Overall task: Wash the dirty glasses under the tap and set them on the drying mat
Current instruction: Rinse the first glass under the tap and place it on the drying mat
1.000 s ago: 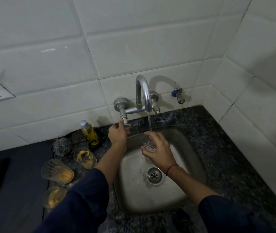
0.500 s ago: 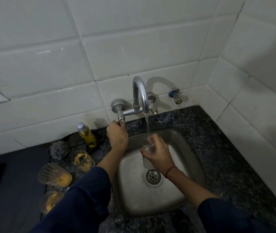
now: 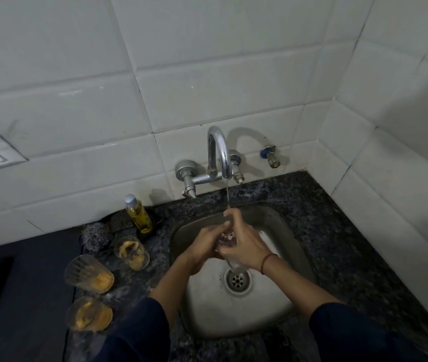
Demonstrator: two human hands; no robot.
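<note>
1. White-tiled walls meet in a corner above a dark speckled counter (image 3: 338, 231), and a steel sink (image 3: 273, 304) sits in it at centre frame.
2. Tap (image 3: 218, 150) is running. A thin stream of water (image 3: 227, 194) falls onto the hands at the sink's upper middle.
3. Task item: one clear glass (image 3: 234, 266) is held tilted over the basin, its base just above the drain (image 3: 237, 279).
4. Right hand (image 3: 244, 246) wraps its fingers round the glass from the right. Left hand (image 3: 205, 244) closes on it from the left, fingertips near the mouth. Neither hand is spread.
5. Three dirty glasses (image 3: 89, 274) with yellow residue wait on the counter at lower left, near a soap bottle (image 3: 138, 212) and a steel scrubber (image 3: 95, 235).
6. Drying mat: cannot be identified with certainty.
7. Judgement: rinsing is under way, with most of the task outstanding.
8. Recommended: turn the mouth into the stream, rotate the glass, and rub the rim and inner wall. Grip firmly, since wet glass slips. Stay low over the basin, away from the spout and the steel wall.
</note>
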